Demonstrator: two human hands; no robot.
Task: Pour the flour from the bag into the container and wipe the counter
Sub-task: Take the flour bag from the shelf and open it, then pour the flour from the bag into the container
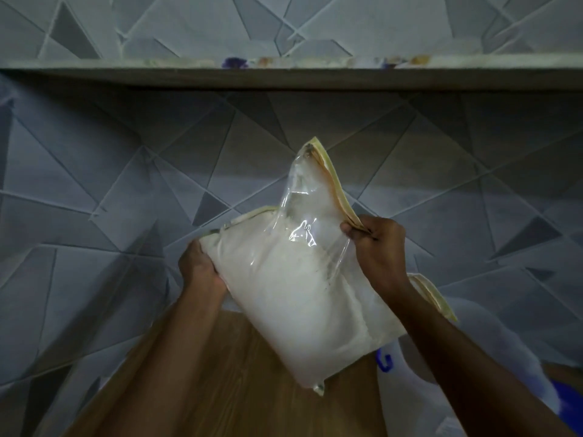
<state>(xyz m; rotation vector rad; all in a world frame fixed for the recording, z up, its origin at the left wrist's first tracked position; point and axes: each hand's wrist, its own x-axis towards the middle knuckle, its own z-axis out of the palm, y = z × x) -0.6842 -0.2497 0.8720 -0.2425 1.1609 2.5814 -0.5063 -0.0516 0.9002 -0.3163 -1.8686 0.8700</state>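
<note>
A clear plastic bag [293, 294] with cream-coloured edging, more than half full of white flour, is held up in the air above the wooden counter [227, 380]. My left hand [200, 269] grips its left side. My right hand [377, 244] pinches the cream rim at the bag's top right. The bag's upper part is empty and stands up to a peak. A white, translucent container [482, 335] lies low on the right, mostly hidden behind my right forearm, and its opening cannot be seen.
A grey tiled wall with a triangle pattern fills the background. A shelf [284, 77] runs across the top. Something blue [568, 402] shows at the lower right edge, and a blue mark [385, 361] shows beneath the bag.
</note>
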